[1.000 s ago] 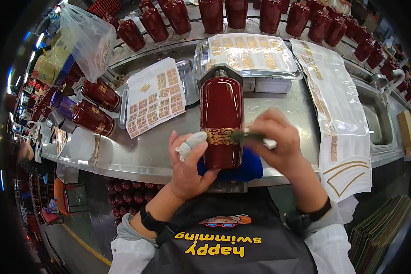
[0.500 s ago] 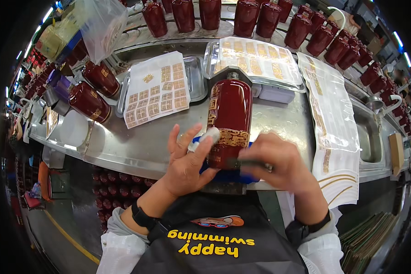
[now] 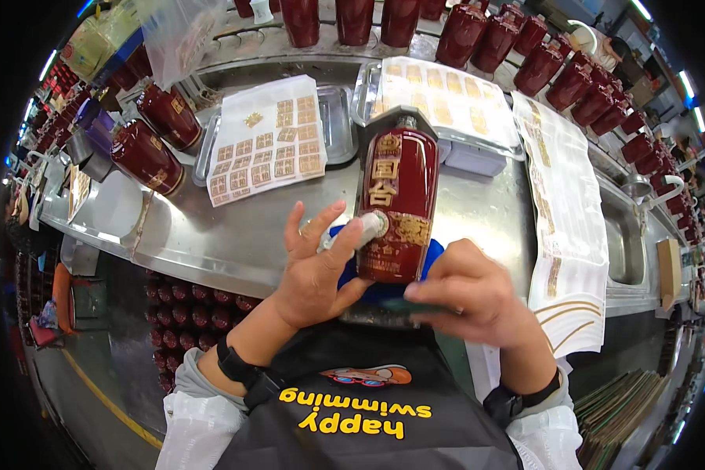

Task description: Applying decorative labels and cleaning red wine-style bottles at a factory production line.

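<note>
We see a dark red bottle [image 3: 398, 205] standing on a blue pad [image 3: 427, 254] at the near edge of the steel worktop [image 3: 211, 235]. Our left hand [image 3: 315, 270] presses its side, fingers spread. Our right hand [image 3: 478, 294] curls around its base; whether it grips anything is hidden from us.

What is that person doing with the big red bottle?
A person at a metal counter has a dark red bottle lying in front of them on a blue pad. Their left hand steadies it, with a pale wrapped finger against the gold label band. Their right hand holds a thin dark tool at the bottle's base. Sheets of gold stickers lie on trays behind, and many more red bottles stand or lie around the counter.
</note>
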The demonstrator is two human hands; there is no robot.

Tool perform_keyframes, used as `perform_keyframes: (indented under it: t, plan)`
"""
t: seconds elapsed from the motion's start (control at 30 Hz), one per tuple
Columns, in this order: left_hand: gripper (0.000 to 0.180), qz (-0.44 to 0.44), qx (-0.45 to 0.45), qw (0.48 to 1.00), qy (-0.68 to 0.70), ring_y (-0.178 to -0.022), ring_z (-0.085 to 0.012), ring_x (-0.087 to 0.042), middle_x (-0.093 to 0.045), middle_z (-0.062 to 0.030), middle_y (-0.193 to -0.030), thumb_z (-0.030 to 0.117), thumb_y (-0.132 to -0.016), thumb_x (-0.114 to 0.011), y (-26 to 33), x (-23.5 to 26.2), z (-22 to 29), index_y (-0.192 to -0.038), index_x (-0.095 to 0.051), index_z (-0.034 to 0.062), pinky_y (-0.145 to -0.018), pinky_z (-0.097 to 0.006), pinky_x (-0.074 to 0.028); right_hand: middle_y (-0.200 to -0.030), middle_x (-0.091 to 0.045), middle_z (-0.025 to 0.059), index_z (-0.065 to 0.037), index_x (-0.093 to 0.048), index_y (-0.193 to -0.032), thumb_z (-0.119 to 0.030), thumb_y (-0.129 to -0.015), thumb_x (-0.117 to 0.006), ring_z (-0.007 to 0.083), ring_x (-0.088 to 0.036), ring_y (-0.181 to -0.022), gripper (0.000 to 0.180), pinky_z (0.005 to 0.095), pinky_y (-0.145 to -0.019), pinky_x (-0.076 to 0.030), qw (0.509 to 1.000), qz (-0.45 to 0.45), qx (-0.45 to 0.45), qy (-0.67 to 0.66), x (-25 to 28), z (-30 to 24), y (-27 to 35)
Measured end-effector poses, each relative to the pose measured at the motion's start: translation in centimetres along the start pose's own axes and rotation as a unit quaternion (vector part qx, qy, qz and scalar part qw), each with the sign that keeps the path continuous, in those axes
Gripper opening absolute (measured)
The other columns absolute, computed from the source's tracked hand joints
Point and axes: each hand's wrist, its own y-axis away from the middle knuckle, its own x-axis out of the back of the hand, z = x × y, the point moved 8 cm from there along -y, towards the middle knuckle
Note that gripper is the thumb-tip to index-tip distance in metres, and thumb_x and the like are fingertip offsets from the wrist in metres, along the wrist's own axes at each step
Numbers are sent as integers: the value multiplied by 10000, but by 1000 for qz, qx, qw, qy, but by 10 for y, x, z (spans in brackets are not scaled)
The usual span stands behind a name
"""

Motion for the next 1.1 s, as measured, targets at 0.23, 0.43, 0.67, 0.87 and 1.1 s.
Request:
perform_keyframes:
  t: [0.23, 0.43, 0.67, 0.87, 1.1]
  plan:
    - [724, 26, -9, 1000, 2, -1271, -325, -473, -594, -160, -1236, 244, -749, -739, -5, 2, 3, -1368, -439, 16, -1110, -589, -167, -782, -507, 6, -107, -675, -953, -46, -591, -708, 199, -478, -695, 368, 366, -676, -359, 968, 122, 52, 212, 2, 8, 11]
    - [706, 35, 8, 999, 19, -1284, -272, -477, -658, -92, -1193, 183, -708, -744, -6, 2, 4, -1347, -487, 28, -1121, -564, -159, -784, -502, 0, -114, -670, -948, -64, -599, -696, 185, -482, -703, 354, 362, -700, -369, 962, 118, 67, 237, -3, 5, 17]
    - [712, 33, 41, 998, 31, -1310, -321, -418, -619, -120, -1246, 188, -730, -733, -3, -1, 3, -1356, -454, -6, -1115, -561, -153, -794, -514, 10, -115, -665, -949, -74, -602, -700, 188, -491, -718, 351, 366, -702, -371, 966, 105, 60, 227, 2, 2, 17]
    - [851, 8, 53, 999, 1, -1327, -329, -387, -575, -117, -1310, 255, -713, -768, -8, 2, -1, -1417, -369, -10, -1116, -565, -112, -799, -528, 25, -103, -668, -946, -46, -557, -727, 221, -515, -712, 398, 382, -696, -366, 955, 138, 62, 254, 6, -1, 6]
    - [881, 23, 37, 999, 15, -1350, -316, -355, -581, -89, -1301, 260, -711, -772, -15, 8, 7, -1435, -346, -3, -1118, -567, -95, -781, -586, 91, -47, -671, -929, -76, -762, -714, 246, -580, -694, 175, 350, -647, -448, 959, 223, -154, 86, 39, 47, -19]
